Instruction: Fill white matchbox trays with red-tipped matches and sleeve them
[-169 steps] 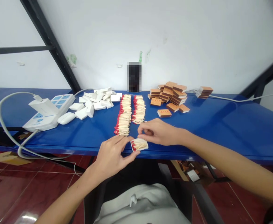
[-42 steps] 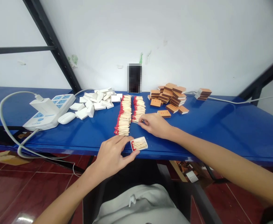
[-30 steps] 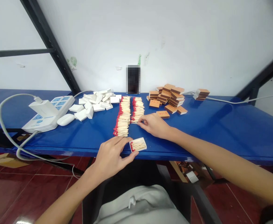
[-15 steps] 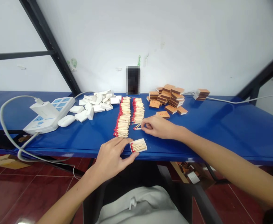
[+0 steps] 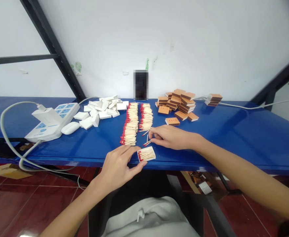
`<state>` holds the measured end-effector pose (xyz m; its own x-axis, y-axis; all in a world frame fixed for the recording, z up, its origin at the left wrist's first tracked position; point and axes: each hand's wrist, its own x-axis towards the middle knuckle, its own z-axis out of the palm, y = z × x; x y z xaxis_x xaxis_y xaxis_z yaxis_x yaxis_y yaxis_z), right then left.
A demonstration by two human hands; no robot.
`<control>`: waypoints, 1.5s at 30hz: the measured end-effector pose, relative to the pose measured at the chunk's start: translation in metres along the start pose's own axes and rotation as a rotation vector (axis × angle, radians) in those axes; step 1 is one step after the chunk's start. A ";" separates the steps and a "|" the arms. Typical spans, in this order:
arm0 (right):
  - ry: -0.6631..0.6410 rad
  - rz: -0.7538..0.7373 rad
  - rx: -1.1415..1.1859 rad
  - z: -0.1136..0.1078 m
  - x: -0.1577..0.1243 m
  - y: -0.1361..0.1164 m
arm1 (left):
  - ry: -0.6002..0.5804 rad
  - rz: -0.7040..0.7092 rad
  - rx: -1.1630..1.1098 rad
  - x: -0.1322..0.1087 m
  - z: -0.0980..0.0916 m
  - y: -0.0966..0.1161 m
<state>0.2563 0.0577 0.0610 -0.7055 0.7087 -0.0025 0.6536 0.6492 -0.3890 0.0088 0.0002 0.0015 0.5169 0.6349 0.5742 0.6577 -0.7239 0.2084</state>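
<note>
The left hand pinches the match tray by its left end, between thumb and fingers. Just behind the tray, the right hand's fingertips press together on what look like a few loose matches. The match rows lie farther behind the tray.

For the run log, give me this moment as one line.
left hand: holds match tray | right hand: touching loose matches
</note>
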 end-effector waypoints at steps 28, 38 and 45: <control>-0.089 -0.021 -0.078 0.001 -0.003 -0.004 | -0.011 -0.035 0.013 0.004 0.000 0.001; -0.067 0.029 -0.152 -0.002 -0.007 -0.004 | 0.196 -0.075 -0.138 0.035 -0.024 -0.006; -0.050 -0.010 -0.095 -0.002 -0.009 0.000 | -0.229 -0.452 0.189 0.226 -0.016 -0.123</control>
<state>0.2631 0.0517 0.0631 -0.7232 0.6891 -0.0458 0.6680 0.6811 -0.2997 0.0353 0.2286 0.1184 0.2524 0.9297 0.2684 0.9185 -0.3174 0.2359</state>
